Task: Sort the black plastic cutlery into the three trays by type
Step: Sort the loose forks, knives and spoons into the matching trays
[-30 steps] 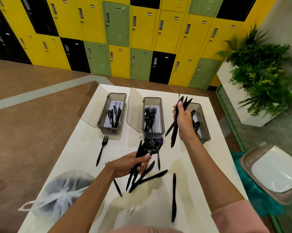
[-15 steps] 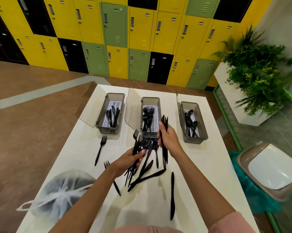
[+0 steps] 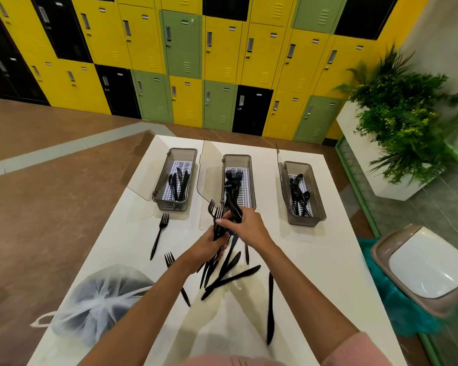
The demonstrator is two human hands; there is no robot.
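Black plastic forks are standing bunched, tines up, in the left grip, whose fingers are curling round their handles. The right grip is clamping round a second bunch of black pieces that is touching the first; I cannot tell their type. Both bunches are hovering just before the near end of the middle tray, which is already holding forks. That tray is lying straight ahead, its long axis running away from the person, and the held handles are pointing roughly along it, so a short forward reach looks enough; the right grip is the nearer one. The left tray, holding knives, is sitting forward-left, and the middle tray's clear lid is standing open between the two, an edge to clear on any sideways move. The right tray, holding spoons, is well apart. Loose knives and a fork are lying on the white tabletop, with bare room to the right.
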